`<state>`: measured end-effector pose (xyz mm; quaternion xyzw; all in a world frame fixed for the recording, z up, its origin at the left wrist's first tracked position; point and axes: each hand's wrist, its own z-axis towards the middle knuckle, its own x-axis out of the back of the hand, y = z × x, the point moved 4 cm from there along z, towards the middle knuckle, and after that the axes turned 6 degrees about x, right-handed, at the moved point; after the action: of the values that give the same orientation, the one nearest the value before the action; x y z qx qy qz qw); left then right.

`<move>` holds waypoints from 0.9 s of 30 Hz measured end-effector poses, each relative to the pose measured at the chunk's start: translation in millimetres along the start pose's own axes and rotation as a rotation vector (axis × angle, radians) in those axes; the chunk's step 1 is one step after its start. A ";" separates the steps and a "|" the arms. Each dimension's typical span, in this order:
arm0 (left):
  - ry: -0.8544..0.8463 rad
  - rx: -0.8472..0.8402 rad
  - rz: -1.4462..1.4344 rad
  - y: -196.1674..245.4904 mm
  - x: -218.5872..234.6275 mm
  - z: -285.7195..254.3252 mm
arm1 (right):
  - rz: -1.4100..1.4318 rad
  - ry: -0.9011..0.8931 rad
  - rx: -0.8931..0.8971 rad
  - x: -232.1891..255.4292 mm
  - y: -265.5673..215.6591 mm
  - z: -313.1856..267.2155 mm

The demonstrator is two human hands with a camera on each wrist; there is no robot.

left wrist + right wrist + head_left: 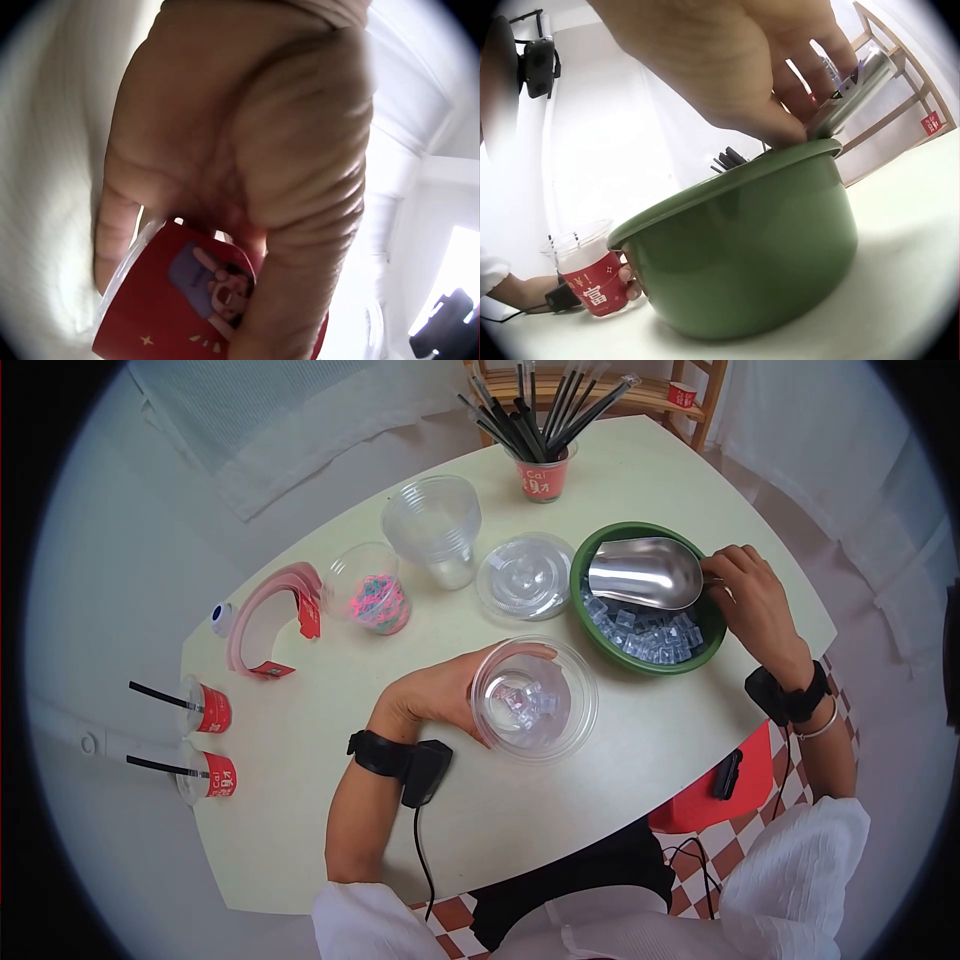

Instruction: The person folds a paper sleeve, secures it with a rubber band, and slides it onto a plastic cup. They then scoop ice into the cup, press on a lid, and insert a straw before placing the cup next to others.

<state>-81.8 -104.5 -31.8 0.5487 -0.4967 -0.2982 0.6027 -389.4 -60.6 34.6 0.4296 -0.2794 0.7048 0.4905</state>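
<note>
My left hand (440, 692) grips a clear plastic cup (572, 712) with a few clear cubes at its bottom. The cup's red sleeve (169, 300) with a cartoon figure shows in the left wrist view, the thumb and fingers wrapped about it. At the right edge of a green bowl (668, 669), my right hand (757, 605) holds a metal scoop by its handle (855, 90). The scoop's pan (650, 572) lies over the far half of the bowl, above many clear ice-like cubes (645, 635). Fingers hide most of the handle in the head view.
Clear lids (525, 577) and stacked clear cups (432, 520) stand beyond the held cup. A cup of pink and green bits (380, 603), pink curved sleeves (262, 610) and two drinks with straws (215, 710) are leftward. Black straws (530, 430) fill a cup at the back.
</note>
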 end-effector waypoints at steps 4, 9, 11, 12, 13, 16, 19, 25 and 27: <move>0.045 -0.047 -0.047 -0.5 1.4 -5.7 | -0.113 0.148 0.118 16.2 -36.3 4.2; 0.178 -0.100 -0.510 -20.4 0.6 -10.5 | 0.487 -0.200 0.214 8.4 -64.1 2.8; 0.137 -0.095 -0.365 -11.6 2.1 -7.2 | 0.530 -0.281 0.286 6.3 -70.7 9.5; 0.107 -0.043 -0.294 -5.4 2.7 -6.3 | 0.521 -0.316 0.288 5.4 -71.8 12.9; 0.079 0.007 -0.222 1.1 2.1 -5.6 | 0.508 -0.351 0.292 3.1 -72.7 16.4; 0.055 0.030 -0.134 11.0 -3.1 -0.7 | 0.450 -0.394 0.313 -4.5 -75.1 26.0; 0.013 0.041 -0.165 17.6 -7.6 -6.6 | 0.420 -0.317 0.293 0.2 -77.2 29.8; 0.130 0.099 -0.119 21.4 -21.1 -34.9 | 0.574 -0.119 0.436 28.8 -137.0 38.5; 0.165 0.107 -0.142 23.2 -24.3 -45.4 | 0.483 -0.080 0.584 27.6 -165.4 40.1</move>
<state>-52.0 -60.9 -11.9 0.6367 -0.4203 -0.2670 0.5887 -226.2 -20.9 73.3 0.5003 -0.1788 0.8328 0.1557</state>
